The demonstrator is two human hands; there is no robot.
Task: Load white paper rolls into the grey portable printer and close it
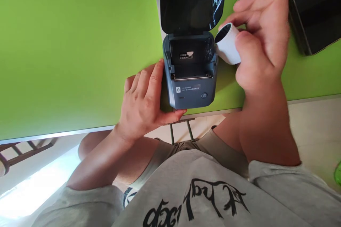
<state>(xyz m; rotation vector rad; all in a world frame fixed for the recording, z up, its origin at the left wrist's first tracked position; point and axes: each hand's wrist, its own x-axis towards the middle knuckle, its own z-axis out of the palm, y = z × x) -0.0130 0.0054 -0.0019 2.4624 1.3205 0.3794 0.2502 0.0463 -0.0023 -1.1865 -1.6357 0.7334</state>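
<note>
Pressed with the left hand point(142, 100), fingers spread along the left side and thumb at the front edge of the dark printer point(189, 92), on the green table point(80, 49). Pinched between thumb and fingers of the right hand point(262, 48), with a small white roll point(229, 46) tilted just beside the printer's right side. Opened wide, with the black lid point(190, 5) raised behind the printer's compartment.

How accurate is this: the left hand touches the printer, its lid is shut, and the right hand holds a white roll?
The lid stands open, not shut, as the head view shows. The left hand touches the printer; the right hand holds a white roll.
</note>
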